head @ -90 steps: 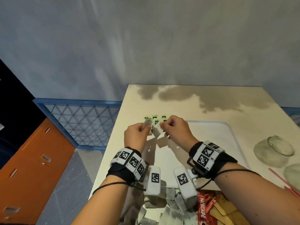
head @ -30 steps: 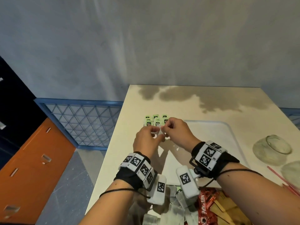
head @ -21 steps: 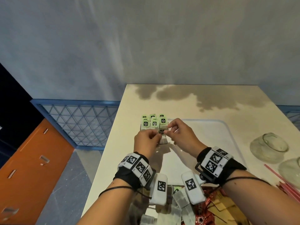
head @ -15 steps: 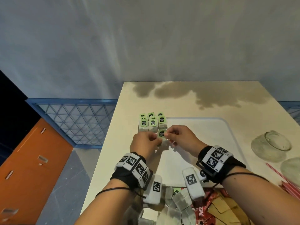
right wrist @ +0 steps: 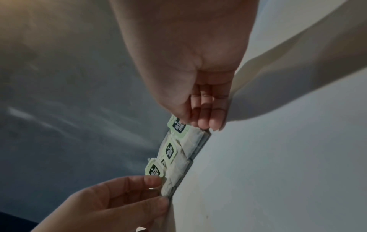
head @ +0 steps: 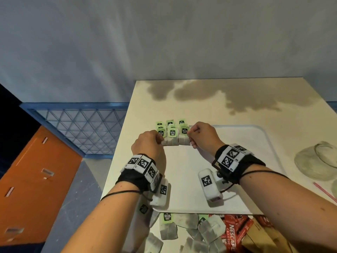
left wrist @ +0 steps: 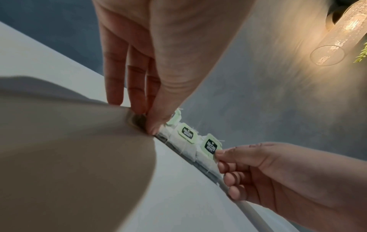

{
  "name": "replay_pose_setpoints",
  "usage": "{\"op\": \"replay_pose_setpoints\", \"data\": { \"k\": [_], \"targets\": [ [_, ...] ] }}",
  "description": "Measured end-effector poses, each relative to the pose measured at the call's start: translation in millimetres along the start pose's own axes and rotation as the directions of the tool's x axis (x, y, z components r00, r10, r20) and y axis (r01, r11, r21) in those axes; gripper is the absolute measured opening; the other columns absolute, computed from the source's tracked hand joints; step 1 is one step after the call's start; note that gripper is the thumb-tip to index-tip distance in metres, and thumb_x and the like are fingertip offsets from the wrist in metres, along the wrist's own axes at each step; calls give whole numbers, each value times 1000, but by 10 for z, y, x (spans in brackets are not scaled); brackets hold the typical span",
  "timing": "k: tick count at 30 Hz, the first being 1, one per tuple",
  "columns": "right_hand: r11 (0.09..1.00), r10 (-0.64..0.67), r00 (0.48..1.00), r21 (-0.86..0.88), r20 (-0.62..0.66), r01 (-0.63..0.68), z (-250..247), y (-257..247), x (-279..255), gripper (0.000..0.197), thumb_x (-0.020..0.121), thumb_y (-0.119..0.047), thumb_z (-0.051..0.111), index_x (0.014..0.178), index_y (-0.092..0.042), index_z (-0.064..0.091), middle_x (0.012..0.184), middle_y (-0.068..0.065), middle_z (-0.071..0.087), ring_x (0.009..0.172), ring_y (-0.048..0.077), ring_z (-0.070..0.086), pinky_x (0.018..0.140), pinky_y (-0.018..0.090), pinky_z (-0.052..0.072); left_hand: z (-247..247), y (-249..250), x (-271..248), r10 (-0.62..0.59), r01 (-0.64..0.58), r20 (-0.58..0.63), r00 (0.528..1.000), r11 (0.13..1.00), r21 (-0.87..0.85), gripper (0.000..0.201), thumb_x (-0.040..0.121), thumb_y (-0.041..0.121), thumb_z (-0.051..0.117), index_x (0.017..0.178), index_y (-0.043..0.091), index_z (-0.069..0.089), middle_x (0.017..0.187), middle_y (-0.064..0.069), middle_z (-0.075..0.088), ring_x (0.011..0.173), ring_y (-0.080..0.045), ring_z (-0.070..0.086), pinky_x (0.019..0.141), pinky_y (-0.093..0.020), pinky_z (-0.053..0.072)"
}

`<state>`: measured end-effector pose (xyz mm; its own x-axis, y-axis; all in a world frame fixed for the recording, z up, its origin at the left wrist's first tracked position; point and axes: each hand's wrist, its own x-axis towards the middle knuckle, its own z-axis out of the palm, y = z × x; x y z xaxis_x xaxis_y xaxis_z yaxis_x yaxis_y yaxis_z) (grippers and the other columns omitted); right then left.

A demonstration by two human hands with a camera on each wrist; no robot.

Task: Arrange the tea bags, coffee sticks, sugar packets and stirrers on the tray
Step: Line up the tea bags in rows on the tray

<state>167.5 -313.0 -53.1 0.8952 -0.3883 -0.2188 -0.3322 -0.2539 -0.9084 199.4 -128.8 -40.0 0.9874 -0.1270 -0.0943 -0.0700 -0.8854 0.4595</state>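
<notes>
Several tea bags [head: 172, 138] with green tags stand in tight rows at the far left corner of the white tray [head: 255, 161]. My left hand [head: 161, 141] pinches the tea bag at the left end of the front row [right wrist: 176, 171], thumb against fingers [left wrist: 152, 127]. My right hand [head: 189, 136] pinches the green tag of the bag at the right end [left wrist: 210, 146], with its fingertips [right wrist: 204, 124] on the bag's top. Both hands hover low over the tray's far rim.
Loose tea bags [head: 168, 229] lie in a heap on the table before the tray's near edge. Beside them are red coffee sticks [head: 235, 232] and brown packets [head: 264, 240]. Glass jars [head: 317, 161] and red stirrers [head: 324, 191] sit to the right. The table's left edge is close to the rows.
The hands held one tea bag together above the tray. They have come down and moved apart to the two ends of the front row, where that bag now stands.
</notes>
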Motion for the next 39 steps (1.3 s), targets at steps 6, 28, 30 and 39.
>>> {"op": "replay_pose_setpoints", "data": {
  "k": [6, 28, 30, 39],
  "targets": [
    [993, -1, 1000, -121, -3, 0, -5, -11, 25, 13, 89, -13, 65, 94, -9, 54, 71, 17, 65, 50, 24, 55, 52, 29, 48, -74, 20, 17, 11, -11, 35, 999, 1000, 1, 24, 83, 15, 64, 97, 32, 71, 102, 7, 70, 95, -21, 64, 75, -28, 46],
    [731, -30, 578, -376, 816, 570, -360, 209, -2075, 51, 78, -20, 79, 125, -33, 64, 106, -19, 61, 78, -15, 50, 65, 7, 36, -291, -338, -2128, 123, -207, 547, 828, 974, 93, 36, 64, 61, 79, 82, 29, 75, 78, 15, 71, 77, -4, 65, 76, -31, 56],
    [665, 15, 526, -401, 850, 630, -319, 222, -2140, 62, 79, -18, 77, 134, -35, 54, 117, -16, 54, 85, -11, 47, 69, 11, 34, -243, -318, -2221, 105, -232, 603, 791, 963, 137, 52, 57, 66, 81, 92, 28, 74, 87, 15, 71, 82, -4, 64, 80, -30, 55],
    [528, 14, 594, -510, 804, 679, -208, 197, -2248, 41, 75, -31, 82, 104, -25, 55, 109, -4, 46, 91, 12, 52, 75, 29, 46, -154, -330, -2265, 105, -243, 563, 820, 954, 176, 58, 60, 55, 86, 108, 32, 63, 101, 13, 64, 95, -10, 60, 87, -32, 53]
  ]
}}
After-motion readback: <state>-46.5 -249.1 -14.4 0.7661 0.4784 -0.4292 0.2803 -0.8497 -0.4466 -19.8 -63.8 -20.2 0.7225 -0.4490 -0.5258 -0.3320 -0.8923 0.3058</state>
